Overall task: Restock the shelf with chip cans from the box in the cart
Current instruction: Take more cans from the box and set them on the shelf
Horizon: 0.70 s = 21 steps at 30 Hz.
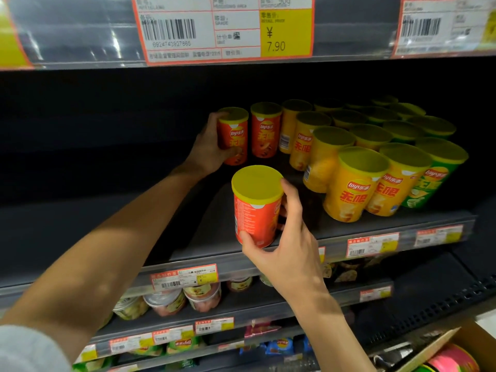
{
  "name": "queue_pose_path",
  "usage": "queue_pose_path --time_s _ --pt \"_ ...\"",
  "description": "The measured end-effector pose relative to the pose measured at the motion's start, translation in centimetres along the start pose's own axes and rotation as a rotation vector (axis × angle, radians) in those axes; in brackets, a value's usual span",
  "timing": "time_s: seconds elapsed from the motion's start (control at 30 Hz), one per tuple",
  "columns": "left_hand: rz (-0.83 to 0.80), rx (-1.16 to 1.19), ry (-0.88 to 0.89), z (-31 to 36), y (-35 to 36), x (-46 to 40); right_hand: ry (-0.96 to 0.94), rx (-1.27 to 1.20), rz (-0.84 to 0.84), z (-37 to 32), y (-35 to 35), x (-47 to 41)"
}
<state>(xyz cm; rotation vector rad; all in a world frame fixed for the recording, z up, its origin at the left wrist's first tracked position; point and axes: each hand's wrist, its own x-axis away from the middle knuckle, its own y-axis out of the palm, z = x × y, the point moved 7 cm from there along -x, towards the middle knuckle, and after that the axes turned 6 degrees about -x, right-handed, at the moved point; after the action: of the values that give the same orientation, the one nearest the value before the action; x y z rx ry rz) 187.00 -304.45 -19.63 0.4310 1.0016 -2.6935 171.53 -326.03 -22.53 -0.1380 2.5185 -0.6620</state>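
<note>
The right hand point(279, 245) grips a red can point(255, 208) from the side, thumb low on its near wall and fingers curled round the far side up to the yellow lid. The can is upright near the front edge of the shelf point(295, 253); whether its base touches the shelf cannot be told, since the hand hides it.

The left hand point(212, 149) reaches farther back and wraps a second red can point(233, 136), fingers over its front and top rim. That can stands upright, deep on the shelf, just beside a third red can point(266, 130) to its right (both show the logo facing forward).

Right of these stand rows of yellow cans point(351, 183), packed touching, running from the front edge to the back. At the far right is a row of green cans point(429, 183), also lidded in yellow.

The left part of the shelf is dark and bare. Above, a price tag point(222, 29) reads 7.90. Below the shelf, lower tiers carry tubs point(201, 296) and chip bags point(182, 345). At the bottom right corner, a box point(434, 347) flap shows, with a pink-rimmed can point(453, 358) inside it.
</note>
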Motion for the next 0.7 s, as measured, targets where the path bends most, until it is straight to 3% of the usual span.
queue_pose_path --time_s 0.7 --pt "-0.065 -0.056 -0.061 -0.9 -0.3 -2.6 -0.048 0.054 0.076 -0.2 0.1 0.1"
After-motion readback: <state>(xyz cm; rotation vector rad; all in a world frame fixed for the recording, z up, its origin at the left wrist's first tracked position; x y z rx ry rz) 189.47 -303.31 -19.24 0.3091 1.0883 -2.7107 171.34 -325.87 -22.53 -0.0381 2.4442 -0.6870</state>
